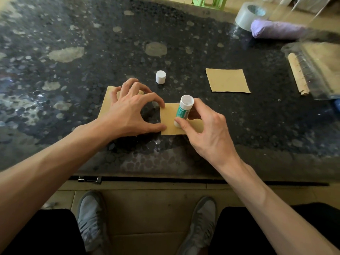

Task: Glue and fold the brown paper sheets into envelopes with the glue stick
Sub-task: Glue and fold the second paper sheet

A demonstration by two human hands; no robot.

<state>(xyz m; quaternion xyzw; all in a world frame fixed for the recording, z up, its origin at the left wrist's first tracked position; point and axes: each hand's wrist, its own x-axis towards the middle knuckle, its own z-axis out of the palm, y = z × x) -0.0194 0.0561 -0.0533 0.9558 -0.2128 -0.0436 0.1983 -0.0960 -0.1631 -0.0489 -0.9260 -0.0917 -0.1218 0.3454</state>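
Note:
A small brown paper sheet lies near the table's front edge. My left hand pins its left edge with the tips of thumb and forefinger. My right hand grips an uncapped white and green glue stick, held upright over the sheet. The white cap stands alone just behind. A stack of brown sheets lies under my left hand, mostly hidden. Another brown piece lies flat to the right.
The dark speckled table carries a roll of clear tape, a purple bundle and a spiral-bound pad under clear plastic at the back right. A green stool stands beyond. My shoes are on the floor below.

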